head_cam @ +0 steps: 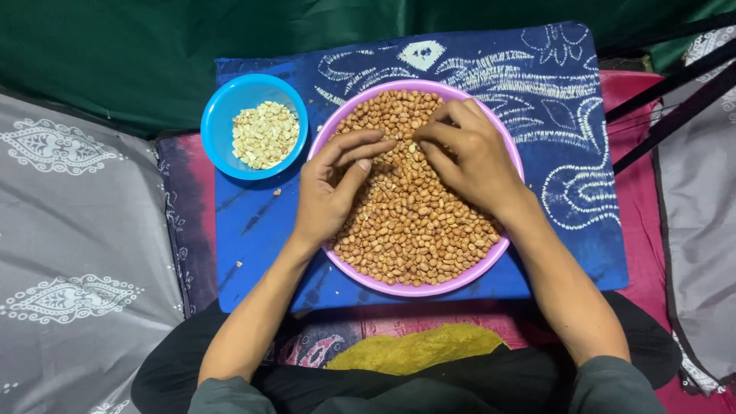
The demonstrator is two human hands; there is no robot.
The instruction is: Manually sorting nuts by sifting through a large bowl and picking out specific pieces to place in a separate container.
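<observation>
Reddish-brown peanuts (406, 222) heap a round pink bowl (429, 289) on the blue patterned cloth (253, 230) (round, so no long axis). Left hand (331, 188) and right hand (468, 153) rest on the heap, fingers curled, pinching nuts; the blue bowl (222, 107) beside holds pale ones.

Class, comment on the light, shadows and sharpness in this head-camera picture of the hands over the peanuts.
Head view: soft, even light from above, with no glare on the pink bowl; the left hand and right hand cast only faint shadows on the peanuts; the centre is sharp, and the blue bowl is crisp too; the upper corners are dim.
</observation>
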